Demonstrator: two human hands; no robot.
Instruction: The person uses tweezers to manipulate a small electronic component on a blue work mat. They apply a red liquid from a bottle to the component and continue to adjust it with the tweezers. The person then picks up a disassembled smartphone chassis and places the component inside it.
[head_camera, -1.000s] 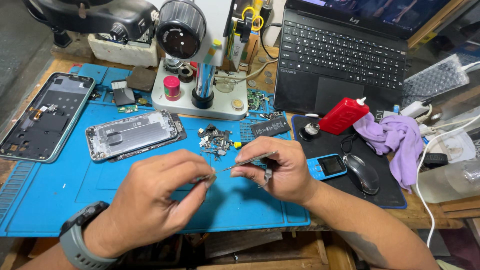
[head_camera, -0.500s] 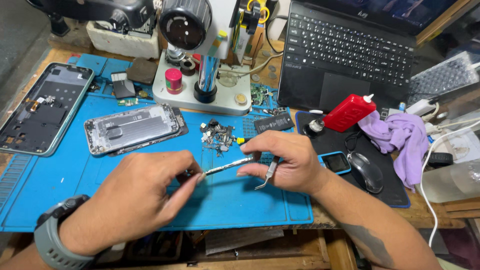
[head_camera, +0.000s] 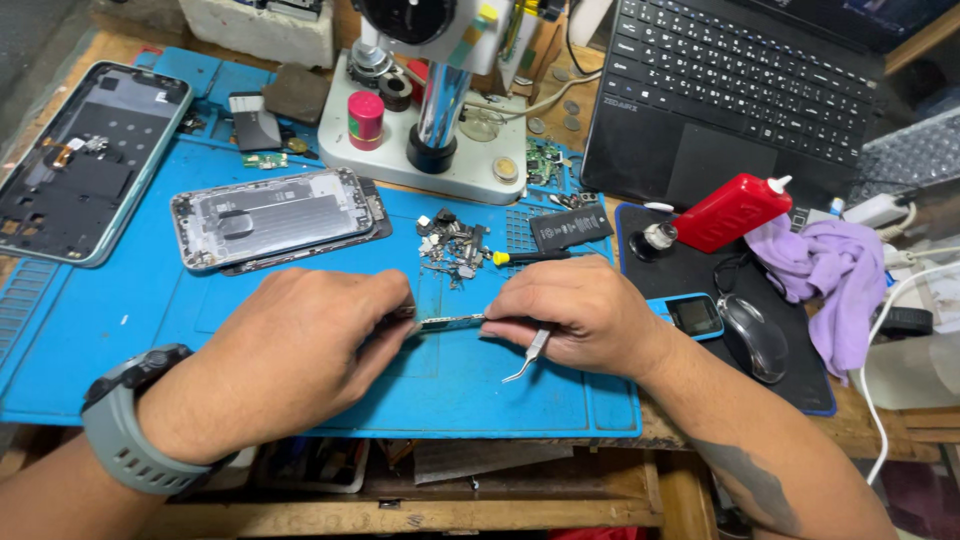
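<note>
A thin narrow circuit board strip (head_camera: 450, 322) is pinched at both ends, held level just above the blue work mat (head_camera: 150, 310). My left hand (head_camera: 290, 350), with a grey watch on its wrist, grips the strip's left end. My right hand (head_camera: 575, 315) grips the right end and also holds bent metal tweezers (head_camera: 528, 356), whose tips point down and left. An opened phone body (head_camera: 272, 216) lies on the mat behind my left hand. A heap of small screws and parts (head_camera: 452, 245) sits just beyond the strip.
A phone back shell (head_camera: 85, 160) lies at far left. A microscope stand (head_camera: 430, 130) stands on its white base behind. A laptop (head_camera: 740, 95), red bottle (head_camera: 730, 212), purple cloth (head_camera: 835, 275), mouse (head_camera: 755, 335) and small blue phone (head_camera: 690, 316) fill the right side.
The camera view has shifted closer. Both hands stayed together on the strip, which has dropped slightly nearer to the mat and levelled out.
</note>
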